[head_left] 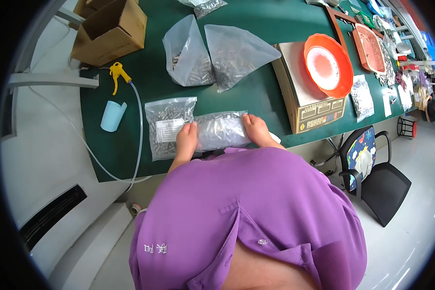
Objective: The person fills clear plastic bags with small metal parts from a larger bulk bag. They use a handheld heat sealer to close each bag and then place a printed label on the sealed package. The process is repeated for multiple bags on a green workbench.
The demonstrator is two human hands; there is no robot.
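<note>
Between my two hands is a clear plastic bag (221, 130) at the near edge of the green table. My left hand (187, 139) pinches its left end, and my right hand (256, 129) grips its right end. What fills this bag is hard to make out. Left of it lies a clear bag of small metal parts (162, 113) with a white label, partly behind my left hand. Beyond them stand two larger open plastic bags, the left bag (194, 65) and the right bag (234, 55), both holding small metal cylinders.
A cardboard carton (295, 104) bears an orange basin (343, 79) on the right. On the left are a yellow air gun (120, 75) with its hose (140, 130), a light blue cup (112, 117) and an open cardboard box (108, 46). An office chair (384, 186) stands at lower right.
</note>
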